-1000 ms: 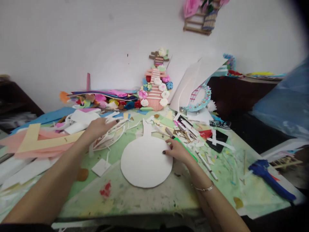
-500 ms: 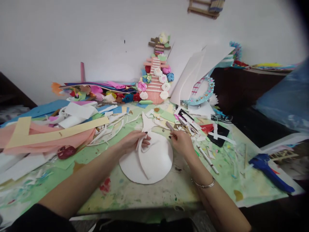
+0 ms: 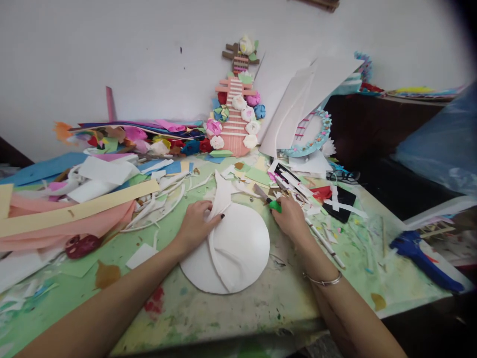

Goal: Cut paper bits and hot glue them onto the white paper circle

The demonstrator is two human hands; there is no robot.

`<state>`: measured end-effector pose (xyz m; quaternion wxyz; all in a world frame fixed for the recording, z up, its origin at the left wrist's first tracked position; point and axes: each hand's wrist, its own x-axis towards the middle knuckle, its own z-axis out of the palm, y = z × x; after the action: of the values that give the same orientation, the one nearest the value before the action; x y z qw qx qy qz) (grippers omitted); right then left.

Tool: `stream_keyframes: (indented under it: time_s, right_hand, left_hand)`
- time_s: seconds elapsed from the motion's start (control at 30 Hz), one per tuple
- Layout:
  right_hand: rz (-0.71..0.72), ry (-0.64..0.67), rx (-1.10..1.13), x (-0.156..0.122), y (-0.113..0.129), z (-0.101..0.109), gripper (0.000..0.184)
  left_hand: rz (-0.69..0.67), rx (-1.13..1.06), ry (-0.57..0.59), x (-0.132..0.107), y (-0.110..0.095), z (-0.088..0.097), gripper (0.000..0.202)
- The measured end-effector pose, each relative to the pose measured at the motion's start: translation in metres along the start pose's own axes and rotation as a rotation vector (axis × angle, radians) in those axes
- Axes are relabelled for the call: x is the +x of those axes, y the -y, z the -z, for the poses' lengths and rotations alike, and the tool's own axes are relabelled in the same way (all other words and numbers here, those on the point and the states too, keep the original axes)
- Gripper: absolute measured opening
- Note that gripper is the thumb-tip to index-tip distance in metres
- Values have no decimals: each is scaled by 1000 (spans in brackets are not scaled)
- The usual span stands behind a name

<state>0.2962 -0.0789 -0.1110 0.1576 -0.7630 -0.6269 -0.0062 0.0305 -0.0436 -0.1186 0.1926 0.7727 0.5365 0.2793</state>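
A light-looking, probably stiff white board (image 3: 250,233) is lying lower centre, offering its rim for holding. The right grip (image 3: 291,217) is clasping a green-handled tool (image 3: 275,206); the left grip (image 3: 195,223) is touching a limp-looking strip (image 3: 216,262), pinching or pressing, I cannot tell.

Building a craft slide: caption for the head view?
Left hand on curved white piece atop white disc; right hand holding green cutter.

A lute (image 3: 235,143) decked with paper flowers (image 3: 253,128) stands before the wall (image 3: 112,49), left of a blue ring (image 3: 306,150). A glue gun (image 3: 423,258) lies at the table's (image 3: 268,308) right; a yellow strip (image 3: 112,200) crosses pink paper (image 3: 99,223).
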Motion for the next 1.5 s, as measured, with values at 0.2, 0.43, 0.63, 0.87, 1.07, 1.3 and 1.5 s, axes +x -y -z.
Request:
stream_keyframes:
  time_s: [0.2, 0.43, 0.63, 0.87, 1.07, 1.3, 1.5]
  right_hand:
    - [52, -142, 221, 1, 3, 5, 29]
    - [95, -224, 287, -1, 3, 5, 33]
    - [88, -207, 204, 0, -4, 5, 47]
    - [29, -229, 185, 4, -6, 5, 38]
    - [4, -333, 202, 7, -10, 6, 42]
    - [896, 240, 192, -11, 39, -16, 37]
    - [530, 189, -78, 39, 48, -18, 40]
  left_hand:
    - [-16, 89, -12, 7, 10, 1, 26]
    - [112, -45, 59, 7, 5, 14, 28]
    - [334, -406, 110, 10, 9, 29, 29]
    - [466, -614, -77, 32, 40, 47, 40]
    - [557, -894, 10, 41, 74, 68, 41]
    - [448, -907, 269, 33, 70, 69, 40]
    - [501, -918, 108, 31, 52, 56, 47]
